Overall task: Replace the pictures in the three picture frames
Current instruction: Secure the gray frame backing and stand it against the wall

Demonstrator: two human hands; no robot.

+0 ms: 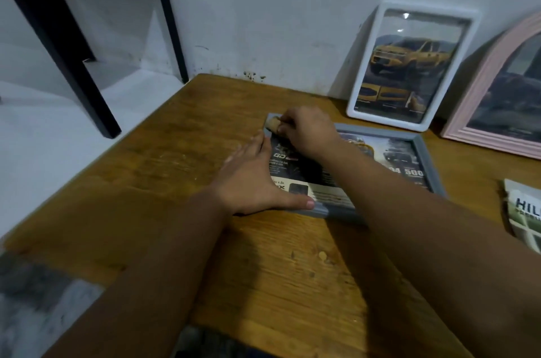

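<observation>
Three picture frames: one grey, one white, one pink; two hands.

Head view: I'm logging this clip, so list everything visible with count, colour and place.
grey frame: one, grey, flat on the table under both hands, car advert inside
white frame: one, white, leaning on the wall at the table's back, yellow truck picture
pink frame: one, pink, arched, leaning at far right, partly cut off
brochure: one, white and green, at the table's right edge, cut off
table: one, brown wood
black stand: one, black legs, on the floor at left
wall: white, scuffed
left hand: fingers straight, flat against the grey frame's left edge
right hand: fingers curled at the frame's far left corner, picking at it
</observation>
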